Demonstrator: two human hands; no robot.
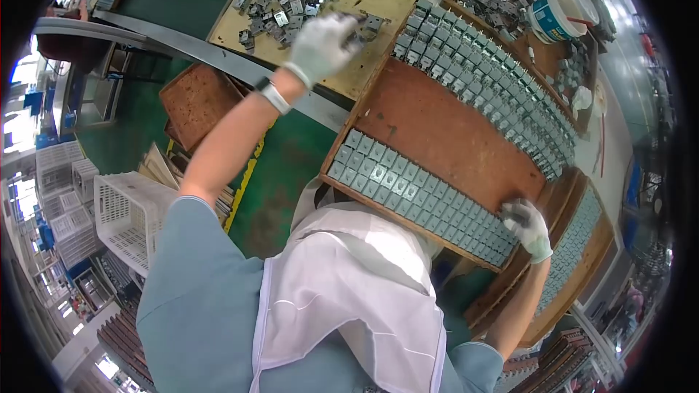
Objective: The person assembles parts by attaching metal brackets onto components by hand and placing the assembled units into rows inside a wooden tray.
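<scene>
My left hand (326,47), in a white glove with dark fingertips, reaches over the yellowish board at the top. Its fingers are bent together beside a small metal bracket (373,23); what they pinch, if anything, is hidden. A heap of loose metal brackets (280,4) lies just left of it. My right hand (527,227), gloved alike, is down at the right end of a brown wooden tray (444,127). Its fingers curl by the tray's near rows of grey metal pieces (408,189), and their contents cannot be made out. More upright metal pieces (480,76) line the far side.
Another filled wooden tray (575,247) stands at the right. Beyond the main tray are a bin of loose parts (495,0) and a white-and-blue bucket (553,16). A white plastic crate (127,215) and brown wooden boxes (200,105) sit at the left.
</scene>
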